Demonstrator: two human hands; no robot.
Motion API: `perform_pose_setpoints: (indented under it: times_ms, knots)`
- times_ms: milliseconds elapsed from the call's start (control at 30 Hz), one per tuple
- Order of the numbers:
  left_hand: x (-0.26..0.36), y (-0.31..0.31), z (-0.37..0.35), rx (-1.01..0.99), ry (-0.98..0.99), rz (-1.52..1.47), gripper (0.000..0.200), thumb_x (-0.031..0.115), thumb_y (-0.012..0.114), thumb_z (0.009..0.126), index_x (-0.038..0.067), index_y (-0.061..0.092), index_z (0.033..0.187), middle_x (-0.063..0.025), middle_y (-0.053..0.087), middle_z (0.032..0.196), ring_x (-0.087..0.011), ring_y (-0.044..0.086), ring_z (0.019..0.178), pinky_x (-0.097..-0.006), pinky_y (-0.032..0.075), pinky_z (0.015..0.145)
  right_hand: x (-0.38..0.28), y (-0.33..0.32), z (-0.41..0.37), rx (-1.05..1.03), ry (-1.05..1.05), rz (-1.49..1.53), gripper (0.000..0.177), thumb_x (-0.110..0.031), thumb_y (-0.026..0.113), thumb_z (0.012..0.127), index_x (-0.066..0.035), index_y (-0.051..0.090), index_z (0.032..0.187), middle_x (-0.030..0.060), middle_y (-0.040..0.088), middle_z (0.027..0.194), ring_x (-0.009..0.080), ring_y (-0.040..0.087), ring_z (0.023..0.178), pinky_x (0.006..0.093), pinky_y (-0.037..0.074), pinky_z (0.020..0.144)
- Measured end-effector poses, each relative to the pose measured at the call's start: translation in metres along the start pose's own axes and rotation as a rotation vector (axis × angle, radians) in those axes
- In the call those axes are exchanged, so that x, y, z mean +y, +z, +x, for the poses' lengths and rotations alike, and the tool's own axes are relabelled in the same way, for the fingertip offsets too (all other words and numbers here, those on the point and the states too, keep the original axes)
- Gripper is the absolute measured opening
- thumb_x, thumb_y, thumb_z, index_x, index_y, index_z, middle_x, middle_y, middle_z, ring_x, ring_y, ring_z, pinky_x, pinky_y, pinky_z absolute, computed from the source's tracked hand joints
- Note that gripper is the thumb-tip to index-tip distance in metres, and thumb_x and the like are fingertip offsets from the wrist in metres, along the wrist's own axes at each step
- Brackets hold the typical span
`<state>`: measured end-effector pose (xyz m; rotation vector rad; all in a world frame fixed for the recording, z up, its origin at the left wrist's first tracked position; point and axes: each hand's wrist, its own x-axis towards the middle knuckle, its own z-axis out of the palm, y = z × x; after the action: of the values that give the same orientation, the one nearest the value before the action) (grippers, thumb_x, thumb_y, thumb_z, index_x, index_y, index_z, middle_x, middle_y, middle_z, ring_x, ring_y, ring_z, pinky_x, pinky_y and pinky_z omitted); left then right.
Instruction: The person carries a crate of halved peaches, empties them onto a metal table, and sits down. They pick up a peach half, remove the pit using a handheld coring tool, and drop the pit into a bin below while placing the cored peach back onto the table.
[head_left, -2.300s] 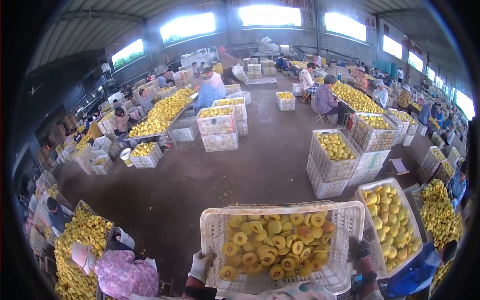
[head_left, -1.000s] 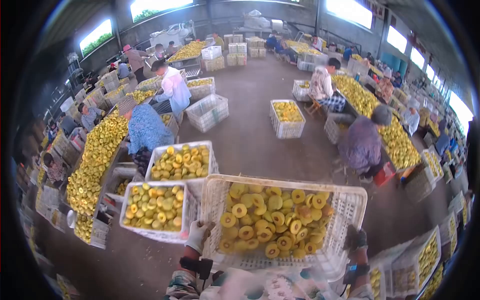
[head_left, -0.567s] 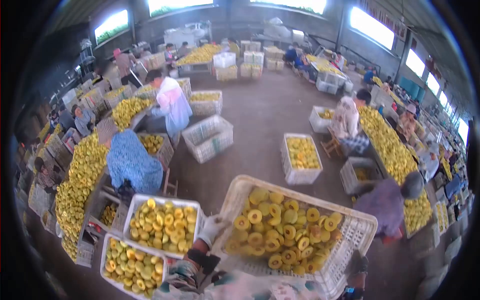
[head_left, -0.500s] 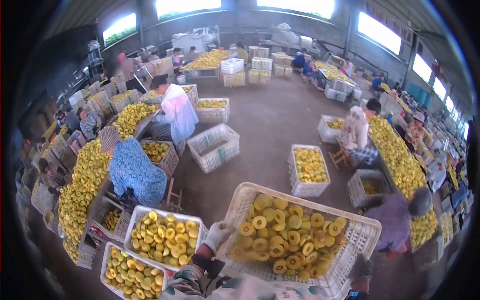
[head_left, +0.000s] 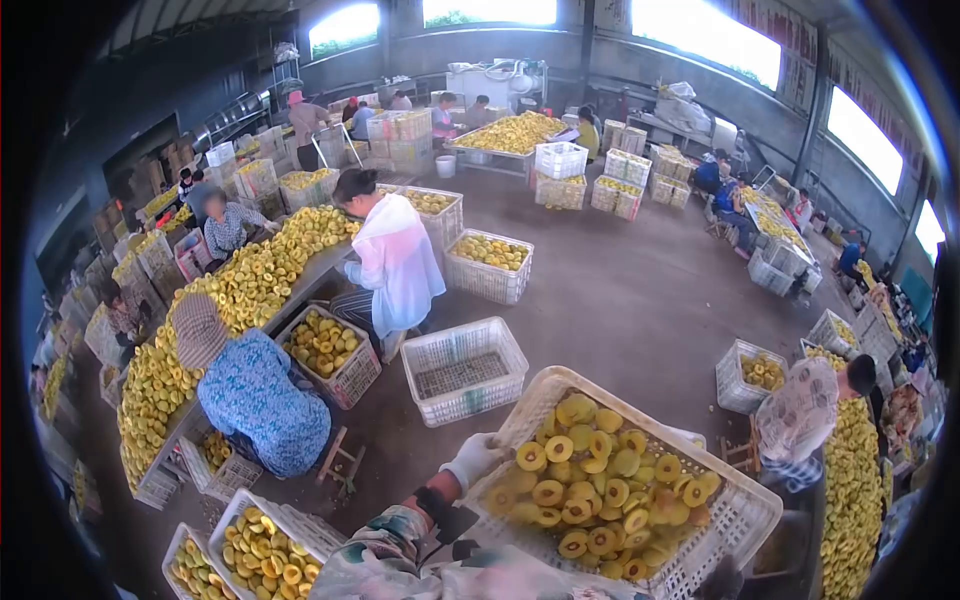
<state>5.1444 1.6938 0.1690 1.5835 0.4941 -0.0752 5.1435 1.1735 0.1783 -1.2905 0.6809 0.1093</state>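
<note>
A white plastic crate (head_left: pixel 745 500) of halved yellow fruit (head_left: pixel 610 480), some with a reddish-brown pit hollow, is held up in front of my body, its far rim tilted up. My left hand (head_left: pixel 476 460), in a white glove, is closed around the crate's left rim. At the crate's near right end my right hand (head_left: pixel 722 580) shows only as a dark, blurred shape low in the picture. It supports that end, and its fingers are mostly hidden.
A bare white crate (head_left: pixel 465 372) stands on the floor ahead. Fruit-filled crates (head_left: pixel 262 550) sit at lower left. A person in a blue patterned top (head_left: pixel 262 405) sits by the fruit-heaped table (head_left: pixel 160 390). On the right, another person (head_left: pixel 800 410) sits beside a long fruit heap (head_left: pixel 850 500).
My view has swung to the right-to-left direction, so the room's left side shows more centrally. The held crate has shifted slightly right in view, with my left hand still on its rim.
</note>
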Motion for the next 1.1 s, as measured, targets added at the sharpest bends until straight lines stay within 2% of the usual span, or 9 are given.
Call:
perform_pose_setpoints:
  times_ms: [267, 367, 400, 433, 500, 700, 733, 967, 1100]
  knots:
    - [0.055, 0.046, 0.240, 0.014, -0.002, -0.024, 0.030, 0.020, 0.067, 0.077, 0.004, 0.064, 0.103, 0.0003, 0.063, 0.080, -0.0053, 0.052, 0.069, -0.0231, 0.043, 0.063, -0.101, 0.153, 0.209, -0.016, -0.033, -0.031, 0.035, -0.030, 0.056, 0.087, -0.017, 0.042, 0.057, -0.0033, 0.033, 0.044, 0.0112, 0.032, 0.036, 0.0270, 0.030, 0.037]
    - [0.071, 0.040, 0.313, 0.105, 0.051, 0.104, 0.031, 0.021, 0.068, 0.077, 0.004, 0.064, 0.102, 0.0000, 0.063, 0.080, -0.0055, 0.053, 0.070, -0.0233, 0.044, 0.063, -0.137, 0.211, 0.280, -0.045, -0.033, -0.031, 0.035, -0.030, 0.056, 0.087, -0.018, 0.042, 0.057, -0.0033, 0.034, 0.044, 0.0112, 0.032, 0.036, 0.0270, 0.030, 0.037]
    - [0.085, 0.036, 0.329, 0.106, -0.051, 0.094, 0.030, 0.021, 0.069, 0.076, 0.004, 0.064, 0.101, -0.0005, 0.064, 0.080, -0.0053, 0.053, 0.068, -0.0229, 0.043, 0.061, -0.152, 0.226, 0.300, -0.046, -0.043, -0.032, 0.035, -0.030, 0.056, 0.087, -0.018, 0.042, 0.057, -0.0033, 0.034, 0.044, 0.0112, 0.032, 0.036, 0.0270, 0.030, 0.037]
    - [0.102, 0.036, 0.341, 0.108, -0.160, -0.012, 0.029, 0.020, 0.069, 0.076, 0.003, 0.065, 0.098, -0.0009, 0.064, 0.079, -0.0055, 0.052, 0.065, -0.0223, 0.043, 0.057, -0.167, 0.241, 0.318, -0.046, -0.044, -0.044, 0.035, -0.030, 0.056, 0.087, -0.018, 0.042, 0.057, -0.0033, 0.034, 0.044, 0.0112, 0.032, 0.036, 0.0271, 0.030, 0.037]
    - [0.127, 0.035, 0.370, 0.135, -0.064, -0.217, 0.026, 0.018, 0.068, 0.075, 0.003, 0.065, 0.097, 0.0011, 0.061, 0.073, -0.0049, 0.048, 0.057, -0.0216, 0.039, 0.051, -0.193, 0.276, 0.357, -0.070, -0.047, -0.045, 0.035, -0.030, 0.056, 0.087, -0.018, 0.042, 0.057, -0.0033, 0.034, 0.044, 0.0112, 0.032, 0.036, 0.0271, 0.030, 0.037]
    - [0.174, 0.002, 0.540, 0.232, -0.123, -0.074, 0.026, 0.011, 0.063, 0.075, 0.002, 0.064, 0.099, -0.0016, 0.064, 0.076, -0.0074, 0.054, 0.062, -0.0237, 0.043, 0.057, -0.237, 0.393, 0.473, -0.104, -0.015, -0.015, 0.035, -0.030, 0.056, 0.087, -0.018, 0.043, 0.057, -0.0034, 0.034, 0.045, 0.0112, 0.032, 0.037, 0.0272, 0.030, 0.037]
    - [0.184, -0.003, 0.568, 0.270, 0.002, 0.077, 0.027, 0.010, 0.062, 0.075, 0.001, 0.063, 0.101, -0.0028, 0.065, 0.078, -0.0088, 0.056, 0.065, -0.0257, 0.045, 0.061, -0.247, 0.409, 0.487, -0.102, -0.016, -0.013, 0.035, -0.030, 0.056, 0.087, -0.018, 0.043, 0.058, -0.0034, 0.034, 0.045, 0.0112, 0.032, 0.037, 0.0272, 0.030, 0.037]
    - [0.261, -0.035, 0.750, 0.185, -0.017, -0.068, 0.028, 0.015, 0.061, 0.077, 0.001, 0.062, 0.101, -0.0031, 0.064, 0.077, -0.0086, 0.055, 0.067, -0.0257, 0.045, 0.062, -0.294, 0.548, 0.602, -0.104, 0.014, 0.030, 0.034, -0.029, 0.056, 0.087, -0.018, 0.043, 0.058, -0.0034, 0.035, 0.045, 0.0112, 0.032, 0.037, 0.0274, 0.029, 0.037]
    - [0.277, -0.038, 0.847, 0.228, -0.015, -0.028, 0.027, 0.015, 0.061, 0.077, 0.002, 0.063, 0.100, -0.0031, 0.062, 0.072, -0.0086, 0.054, 0.062, -0.0248, 0.044, 0.058, -0.335, 0.639, 0.699, -0.227, -0.022, 0.030, 0.034, -0.029, 0.056, 0.087, -0.019, 0.043, 0.058, -0.0035, 0.035, 0.045, 0.0112, 0.032, 0.037, 0.0275, 0.029, 0.036]
